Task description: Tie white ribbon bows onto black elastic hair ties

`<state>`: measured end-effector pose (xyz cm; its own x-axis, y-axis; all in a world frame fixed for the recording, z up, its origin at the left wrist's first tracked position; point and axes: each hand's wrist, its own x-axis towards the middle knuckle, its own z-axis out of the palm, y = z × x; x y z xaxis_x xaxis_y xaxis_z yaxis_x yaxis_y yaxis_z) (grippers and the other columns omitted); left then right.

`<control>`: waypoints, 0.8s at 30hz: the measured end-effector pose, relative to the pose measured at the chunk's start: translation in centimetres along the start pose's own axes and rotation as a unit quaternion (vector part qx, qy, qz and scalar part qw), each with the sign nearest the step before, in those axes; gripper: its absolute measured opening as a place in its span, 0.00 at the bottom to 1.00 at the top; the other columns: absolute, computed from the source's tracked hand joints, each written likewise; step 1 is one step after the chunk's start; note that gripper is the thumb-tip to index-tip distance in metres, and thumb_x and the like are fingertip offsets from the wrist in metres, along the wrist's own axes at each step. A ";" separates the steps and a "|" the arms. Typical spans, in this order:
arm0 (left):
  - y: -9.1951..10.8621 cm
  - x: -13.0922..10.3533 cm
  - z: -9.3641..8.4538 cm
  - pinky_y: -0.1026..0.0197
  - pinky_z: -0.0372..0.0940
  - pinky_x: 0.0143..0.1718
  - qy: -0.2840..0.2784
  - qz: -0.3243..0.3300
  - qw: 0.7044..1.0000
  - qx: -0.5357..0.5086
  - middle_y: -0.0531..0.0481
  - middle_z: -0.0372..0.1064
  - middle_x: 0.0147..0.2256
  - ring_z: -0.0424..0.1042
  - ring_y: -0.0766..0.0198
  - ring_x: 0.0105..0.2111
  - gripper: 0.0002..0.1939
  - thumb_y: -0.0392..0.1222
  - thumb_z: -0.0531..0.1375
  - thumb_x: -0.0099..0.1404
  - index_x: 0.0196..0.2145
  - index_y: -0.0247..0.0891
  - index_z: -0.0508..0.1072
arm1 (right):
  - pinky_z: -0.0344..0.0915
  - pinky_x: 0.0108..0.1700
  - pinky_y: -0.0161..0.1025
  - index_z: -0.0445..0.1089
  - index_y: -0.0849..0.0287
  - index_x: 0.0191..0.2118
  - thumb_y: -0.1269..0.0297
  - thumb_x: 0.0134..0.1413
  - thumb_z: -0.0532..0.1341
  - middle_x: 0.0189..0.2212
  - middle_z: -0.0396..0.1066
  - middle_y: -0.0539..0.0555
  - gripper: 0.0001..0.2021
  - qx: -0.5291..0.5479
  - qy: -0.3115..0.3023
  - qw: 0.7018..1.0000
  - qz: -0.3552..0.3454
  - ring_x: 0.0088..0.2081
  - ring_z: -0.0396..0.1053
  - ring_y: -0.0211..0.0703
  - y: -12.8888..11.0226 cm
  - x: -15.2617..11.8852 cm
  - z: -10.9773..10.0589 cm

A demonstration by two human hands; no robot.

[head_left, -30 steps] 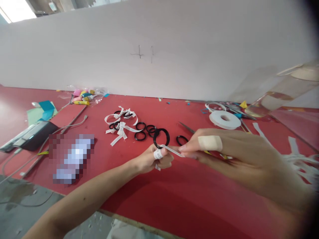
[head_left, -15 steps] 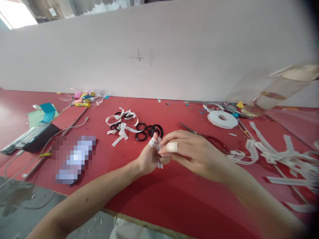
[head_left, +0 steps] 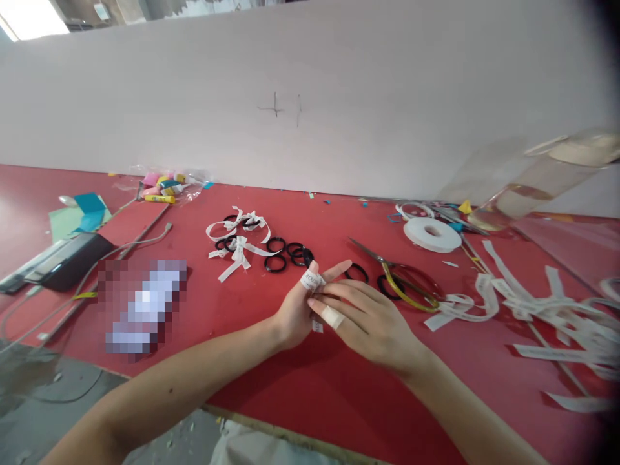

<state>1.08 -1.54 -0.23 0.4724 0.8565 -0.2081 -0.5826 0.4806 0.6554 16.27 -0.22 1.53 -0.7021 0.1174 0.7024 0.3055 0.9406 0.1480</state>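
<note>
My left hand (head_left: 296, 310) pinches a white printed ribbon (head_left: 312, 280), which lies over its thumb; a short end hangs below the fingers. My right hand (head_left: 371, 320) is closed against the same ribbon, its fingertips meeting the left hand's, with a pale wrap round one finger. A dark band shows just behind the left thumb. Beyond the hands lie several black hair ties (head_left: 275, 263). To their left are black ties with white ribbon bows (head_left: 239, 252). Scissors (head_left: 387, 263) with yellow-edged handles lie beyond my right hand, near two more black ties.
On the red table (head_left: 232, 361) are a blurred phone (head_left: 145, 310), a dark device (head_left: 72, 261) with cables and a bag of colourful items (head_left: 167, 186) at left. At right are a ribbon roll (head_left: 432, 234), cut ribbons (head_left: 557, 310) and a tilted bottle (head_left: 537, 184).
Both hands have shifted slightly down and nearer, and my right hand has turned. A left finger now stretches out to the right. More of the scissors and two black ties have come into view.
</note>
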 end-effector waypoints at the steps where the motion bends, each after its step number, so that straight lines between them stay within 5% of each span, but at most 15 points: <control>1: 0.1 0.0 0.1 0.65 0.66 0.32 0.005 0.002 1.000 0.009 0.43 0.74 0.44 0.74 0.63 0.36 0.40 0.70 0.57 0.60 0.62 0.43 0.67 | 0.73 0.47 0.47 0.75 0.64 0.46 0.75 0.61 0.59 0.40 0.79 0.60 0.10 0.010 0.006 1.000 0.010 0.46 0.74 0.48 0.0 -0.1 0.2; 8: -0.1 0.0 0.2 0.69 0.57 0.23 0.004 0.034 0.997 0.067 0.48 0.72 0.36 0.62 0.72 0.23 0.40 0.71 0.56 0.59 0.61 0.43 0.69 | 0.74 0.46 0.46 0.73 0.66 0.46 0.80 0.57 0.60 0.38 0.77 0.61 0.12 0.047 0.051 0.992 0.107 0.44 0.74 0.50 -0.1 -0.7 1.3; 13: 0.0 0.1 0.4 0.70 0.43 0.20 0.039 0.041 0.994 0.094 0.55 0.60 0.26 0.49 0.74 0.20 0.41 0.72 0.57 0.58 0.61 0.45 0.68 | 0.74 0.44 0.46 0.71 0.64 0.44 0.79 0.59 0.61 0.37 0.76 0.60 0.09 0.045 0.063 0.984 0.159 0.41 0.74 0.49 -0.5 -0.3 1.4; 24: -0.1 0.4 0.3 0.70 0.40 0.19 0.064 0.044 0.992 0.104 0.58 0.48 0.23 0.43 0.73 0.20 0.34 0.65 0.56 0.63 0.59 0.42 0.70 | 0.73 0.39 0.46 0.70 0.64 0.40 0.74 0.63 0.56 0.34 0.75 0.61 0.06 -0.023 0.000 0.982 0.187 0.39 0.74 0.51 -0.5 -0.6 1.5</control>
<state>1.51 -1.30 -0.20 0.3309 0.9163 -0.2257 -0.4625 0.3660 0.8076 15.56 -0.23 0.01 -0.5352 0.4530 0.7130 0.5712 0.8159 -0.0896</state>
